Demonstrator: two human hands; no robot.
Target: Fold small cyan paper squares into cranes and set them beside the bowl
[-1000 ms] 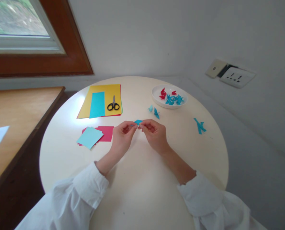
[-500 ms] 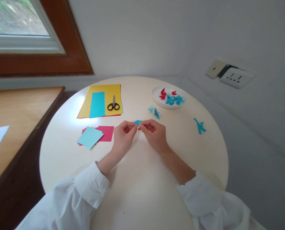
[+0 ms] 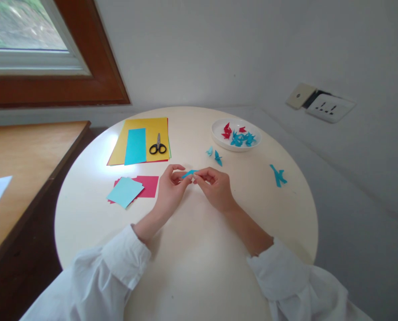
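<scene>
Between my two hands is a small piece of folded blue paper [image 3: 190,173], pinched at its near edge. My left hand [image 3: 172,186] has its thumb and a finger closed on the left part, with the index finger raised off it. My right hand [image 3: 216,186] pinches the right part between thumb and fingertips. The fingers hide much of the paper, so its exact fold cannot be made out. Just beyond the hands lie a pale blue paper crane [image 3: 210,151] and a darker blue paper crane [image 3: 218,158].
A white plate [image 3: 219,141] holds red and blue paper cranes. Blue paper scraps [image 3: 278,175] lie at the right. To the left are light blue paper squares [image 3: 125,192], red paper [image 3: 149,186], a yellow sheet [image 3: 157,125], a blue strip [image 3: 135,146] and scissors [image 3: 157,148] on the round table [image 3: 192,267].
My left index finger has lifted from the paper, and more of the blue paper shows toward the left. My right hand has barely moved.
</scene>
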